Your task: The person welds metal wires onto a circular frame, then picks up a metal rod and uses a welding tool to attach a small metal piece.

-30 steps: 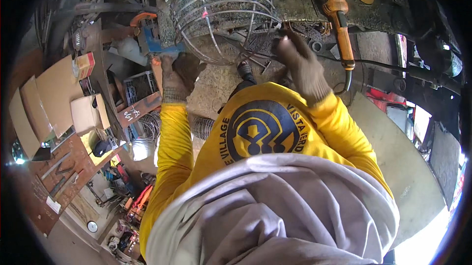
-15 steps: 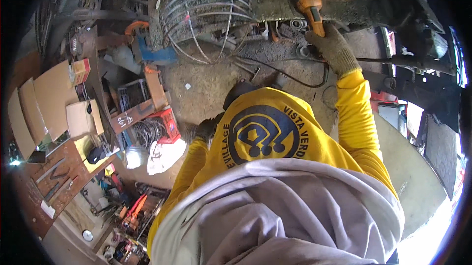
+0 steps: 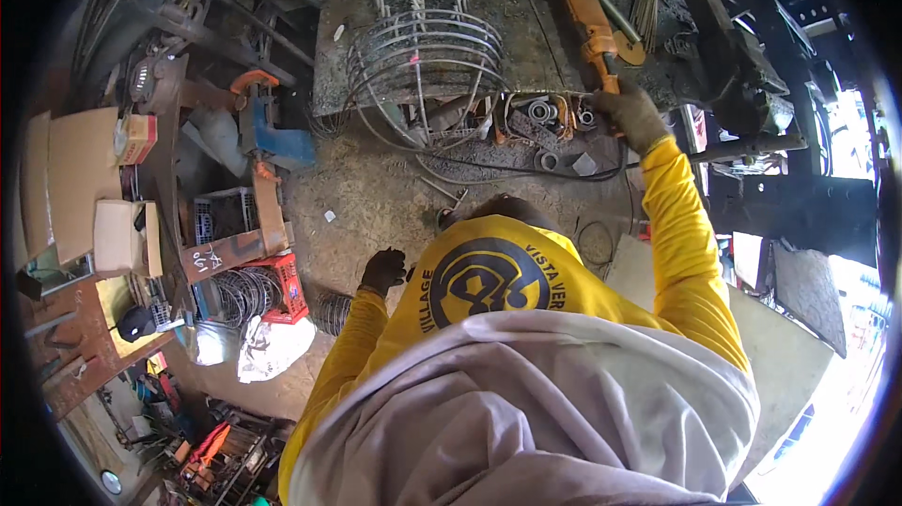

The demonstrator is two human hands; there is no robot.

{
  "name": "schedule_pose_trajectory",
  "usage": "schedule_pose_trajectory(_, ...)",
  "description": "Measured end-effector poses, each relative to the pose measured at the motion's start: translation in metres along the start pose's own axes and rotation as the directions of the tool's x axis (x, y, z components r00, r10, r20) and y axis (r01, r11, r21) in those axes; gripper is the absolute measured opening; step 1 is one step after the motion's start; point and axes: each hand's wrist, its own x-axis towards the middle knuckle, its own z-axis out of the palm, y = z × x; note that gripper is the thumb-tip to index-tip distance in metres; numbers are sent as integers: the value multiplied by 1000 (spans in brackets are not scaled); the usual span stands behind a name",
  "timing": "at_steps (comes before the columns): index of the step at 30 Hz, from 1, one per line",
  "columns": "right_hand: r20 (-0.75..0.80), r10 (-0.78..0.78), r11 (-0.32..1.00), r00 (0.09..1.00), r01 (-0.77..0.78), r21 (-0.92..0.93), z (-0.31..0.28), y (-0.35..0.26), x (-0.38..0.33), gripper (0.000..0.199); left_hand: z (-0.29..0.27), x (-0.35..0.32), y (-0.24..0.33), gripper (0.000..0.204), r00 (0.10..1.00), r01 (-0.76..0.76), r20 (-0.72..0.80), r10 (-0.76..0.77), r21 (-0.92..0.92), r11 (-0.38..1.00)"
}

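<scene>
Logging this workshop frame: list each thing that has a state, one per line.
Right hand: gloved, gripping the grinder's handle.
Left hand: gloved, hanging free, holding nothing.
Orange angle grinder: lying on the workbench.
Wire cage: on its side on the bench, untouched.
Red crate: on the floor, holding wire coils.

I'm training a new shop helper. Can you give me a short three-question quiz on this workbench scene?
1. True or false: the right hand grips the handle end of the orange angle grinder.
2. Where is the left hand? A) on the wire cage B) hanging free by the person's side, holding nothing C) on the red crate
3. Fill in: the domed wire cage rests on the ____.

Key: 1 true; 2 B; 3 workbench.
</scene>
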Motion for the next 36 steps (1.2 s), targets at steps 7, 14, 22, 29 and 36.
schedule_pose_trajectory(7, 102, -39, 999, 994, 39, -5, -27, 0, 44, 26, 33, -46, -19, 20, 508, 736, 495, -705, -675, 56)
schedule_pose_trajectory(14, 284, -239, 867, 929, 335, -368, -38, 27, 85, 35, 72, -73, 5, 20, 924, 291, 138, -356, -860, 420)
schedule_pose_trajectory(22, 111, -85, 836, 990, 132, -533, -26, -7, 75, 51, 66, -6, 43, 15, 991, 118, -44, -122, -94, 989)
schedule_pose_trajectory(29, -51, -102, 655, 993, 28, -755, -37, -6, 63, 47, -17, 22, 122, 24, 665, 539, 249, -704, -812, 222)
schedule_pose_trajectory(36, -278, -432, 648, 858, 81, -757, -26, -22, 36, 49, 16, -6, 72, 21, 629, 649, 369, -685, -733, 201)
